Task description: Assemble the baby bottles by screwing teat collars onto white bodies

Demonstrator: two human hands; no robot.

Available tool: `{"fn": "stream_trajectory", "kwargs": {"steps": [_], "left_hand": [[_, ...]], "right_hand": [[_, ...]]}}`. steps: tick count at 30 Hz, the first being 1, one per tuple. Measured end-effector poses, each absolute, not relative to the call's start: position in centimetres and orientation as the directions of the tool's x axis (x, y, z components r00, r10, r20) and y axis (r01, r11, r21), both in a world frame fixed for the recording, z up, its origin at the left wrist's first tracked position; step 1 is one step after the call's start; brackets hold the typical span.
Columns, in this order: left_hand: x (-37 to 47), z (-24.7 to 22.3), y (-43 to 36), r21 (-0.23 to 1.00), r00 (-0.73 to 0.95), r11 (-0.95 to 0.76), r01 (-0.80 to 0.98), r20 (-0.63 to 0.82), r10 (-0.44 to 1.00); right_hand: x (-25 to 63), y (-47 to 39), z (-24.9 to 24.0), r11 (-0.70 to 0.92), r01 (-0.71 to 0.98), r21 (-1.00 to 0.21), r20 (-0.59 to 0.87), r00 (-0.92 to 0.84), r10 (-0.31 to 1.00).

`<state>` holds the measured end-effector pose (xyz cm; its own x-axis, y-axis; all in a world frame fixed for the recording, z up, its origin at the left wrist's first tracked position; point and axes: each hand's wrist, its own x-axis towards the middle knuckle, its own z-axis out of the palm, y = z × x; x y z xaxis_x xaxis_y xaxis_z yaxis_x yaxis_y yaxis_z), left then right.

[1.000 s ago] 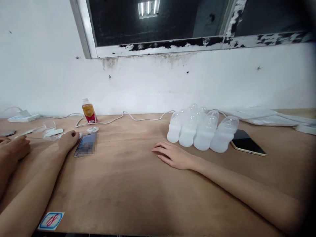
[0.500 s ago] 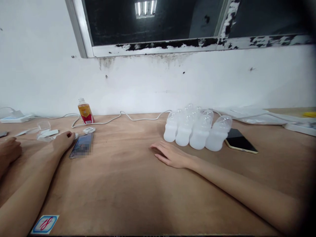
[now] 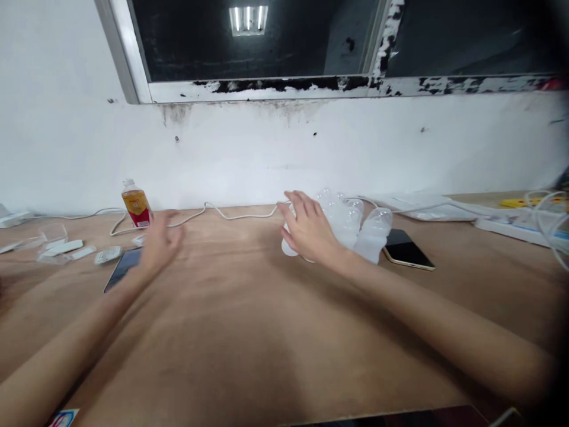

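Observation:
My right hand [image 3: 310,230] is raised at the left end of a cluster of white bottles with clear domed caps [image 3: 372,237], its fingers apart and nothing in them. It covers part of the nearest bottles; whether it touches one I cannot tell. My left hand [image 3: 160,242], smeared by motion, hovers over the table beside a smartphone [image 3: 121,270] and partly hides it. Its thumb and fingers look spread and hold nothing visible. Just behind that hand stands a drink bottle [image 3: 137,206] with a yellow and red label.
Small white pieces and clear plastic [image 3: 62,248] lie at the left. A dark phone [image 3: 406,249] rests right of the bottles. A white cable [image 3: 231,214] runs along the wall, and a power strip [image 3: 515,232] lies at the far right of the wooden table [image 3: 231,356].
My left hand has lifted from beside the smartphone and moved right. My right hand has risen from the table to the bottles and spread its fingers. The view has shifted slightly right.

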<state>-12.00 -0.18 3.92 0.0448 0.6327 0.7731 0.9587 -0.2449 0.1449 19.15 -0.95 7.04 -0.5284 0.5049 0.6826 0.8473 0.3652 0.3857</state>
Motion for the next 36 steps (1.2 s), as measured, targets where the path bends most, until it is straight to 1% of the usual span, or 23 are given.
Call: {"fn": "stream_trajectory", "kwargs": {"steps": [2,3,5,6,7,8,9,10,12,14,16,18,19,21,24,26,28,30,33,36], "left_hand": [[-7.5,2.4,-1.1,0.112,0.298,-0.439,0.891,0.586,0.754],[-5.8,1.5,-1.6,0.087,0.448,-0.534,0.841,0.441,0.778],[-3.5,0.4,-2.3,0.11,0.547,-0.601,0.791,0.31,0.777],[-2.8,0.3,-2.4,0.139,0.527,-0.595,0.792,0.338,0.78],[-2.4,0.4,-2.4,0.171,0.483,-0.582,0.795,0.403,0.777],[-2.1,0.7,-2.2,0.199,0.434,-0.573,0.795,0.474,0.767],[-1.9,1.1,-1.8,0.221,0.386,-0.569,0.792,0.541,0.747],[-1.6,1.7,-1.4,0.236,0.366,-0.577,0.782,0.575,0.731],[-1.1,2.6,-0.7,0.27,0.378,-0.597,0.756,0.565,0.734],[-0.6,3.0,-0.3,0.297,0.386,-0.581,0.758,0.514,0.766],[-0.5,3.0,-0.4,0.256,0.406,-0.56,0.788,0.468,0.785],[-0.6,2.9,-0.8,0.15,0.462,-0.569,0.808,0.436,0.772],[-0.7,2.8,-1.0,0.098,0.498,-0.584,0.806,0.42,0.759],[-0.8,2.7,-1.2,0.026,0.557,-0.614,0.789,0.394,0.731],[-1.0,2.9,-1.2,0.004,0.597,-0.641,0.768,0.358,0.718],[-1.1,3.1,-1.2,0.045,0.591,-0.643,0.765,0.348,0.727],[-1.5,3.3,-1.1,0.101,0.58,-0.648,0.755,0.356,0.732],[-1.8,3.4,-0.9,0.148,0.568,-0.654,0.742,0.38,0.73],[-2.0,3.5,-0.5,0.206,0.53,-0.641,0.74,0.408,0.743],[-1.8,3.6,-0.1,0.263,0.513,-0.637,0.725,0.412,0.753]], "right_hand": [[19.5,0.1,8.5,0.288,0.86,0.421,0.645,-0.507,0.572],[19.6,0.6,9.0,0.284,0.85,0.444,0.598,-0.518,0.612],[19.3,1.2,9.5,0.336,0.818,0.466,0.509,-0.559,0.655],[18.9,1.3,9.6,0.381,0.805,0.455,0.489,-0.583,0.649],[18.3,1.2,9.5,0.435,0.794,0.424,0.49,-0.605,0.627],[17.6,0.9,9.3,0.494,0.787,0.371,0.511,-0.617,0.599],[16.8,0.7,8.9,0.553,0.778,0.297,0.542,-0.615,0.573],[16.0,0.4,8.5,0.608,0.767,0.205,0.572,-0.598,0.561],[14.6,0.0,7.4,0.678,0.735,-0.008,0.607,-0.535,0.588],[13.8,-0.1,6.5,0.679,0.714,-0.168,0.554,-0.501,0.664],[13.8,0.1,5.7,0.659,0.703,-0.267,0.442,-0.518,0.732],[14.2,0.1,5.2,0.65,0.688,-0.322,0.369,-0.541,0.756],[14.4,0.0,5.0,0.65,0.68,-0.34,0.368,-0.54,0.757],[14.8,-0.2,4.4,0.651,0.662,-0.37,0.418,-0.507,0.754],[15.1,-0.7,3.5,0.652,0.635,-0.415,0.493,-0.446,0.747],[15.3,-1.0,3.1,0.689,0.606,-0.399,0.513,-0.475,0.715],[15.4,-1.0,2.9,0.745,0.578,-0.334,0.53,-0.538,0.655],[15.4,-0.9,2.9,0.787,0.566,-0.245,0.566,-0.575,0.59],[15.3,-0.7,2.9,0.809,0.581,-0.084,0.631,-0.598,0.495],[15.3,-0.6,3.0,0.822,0.562,0.093,0.618,-0.68,0.395]]}}
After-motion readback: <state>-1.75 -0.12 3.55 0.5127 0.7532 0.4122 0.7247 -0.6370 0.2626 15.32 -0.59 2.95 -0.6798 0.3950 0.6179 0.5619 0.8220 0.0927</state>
